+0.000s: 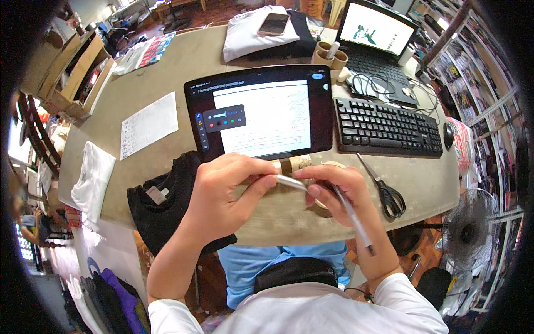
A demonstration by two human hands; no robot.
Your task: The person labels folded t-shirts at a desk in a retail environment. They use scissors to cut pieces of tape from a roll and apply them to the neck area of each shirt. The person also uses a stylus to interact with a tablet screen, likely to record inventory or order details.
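Observation:
My left hand pinches a slim white pen-like rod between thumb and forefinger. The fingers of my right hand are at the rod's other end. A second, grey pen-like stick is held in the right hand and slants down over the wrist, its far end blurred. Just beyond both hands, a large tablet shows a document page and a small tool palette. A folded black shirt lies under my left forearm. Part of a pale ring-shaped roll shows behind the right fingers, mostly hidden.
Black-handled scissors lie right of my right hand, below a black keyboard. Farther back stand a laptop with loose cables and some cardboard tubes. A written paper sheet and white folded cloth are left. A fan stands right.

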